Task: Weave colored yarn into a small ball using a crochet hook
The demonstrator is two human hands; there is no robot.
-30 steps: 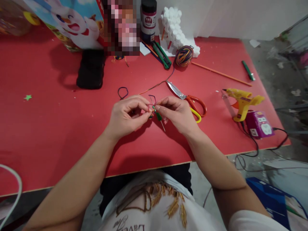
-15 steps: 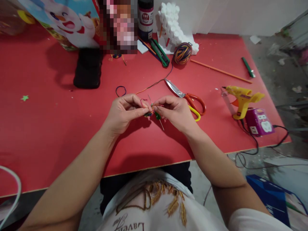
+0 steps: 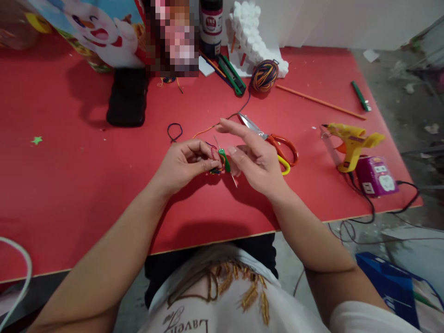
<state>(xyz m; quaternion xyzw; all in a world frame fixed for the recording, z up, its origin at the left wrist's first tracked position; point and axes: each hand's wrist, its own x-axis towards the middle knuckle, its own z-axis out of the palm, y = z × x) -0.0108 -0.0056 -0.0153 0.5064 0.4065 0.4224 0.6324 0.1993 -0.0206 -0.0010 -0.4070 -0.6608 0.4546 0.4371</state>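
Note:
My left hand pinches a small piece of multicoloured yarn work between thumb and fingertips. A thin metal crochet hook with a green grip stands slanted at the yarn work's right side, its shaft showing above and below the grip. My right hand is just right of the hook, thumb and index finger apart; whether its lower fingers touch the hook is hidden. A strand of yarn runs from the work to the yarn ball farther back.
Scissors with orange and yellow handles lie right of my hands. Behind are a green utility knife, a black phone and a white model. A yellow glue gun rests by a purple box at the right.
My right thumb and index finger have let go of their pinch at the yarn and spread apart, the index finger lifting. The green grip now shows more. My left hand keeps its pinch.

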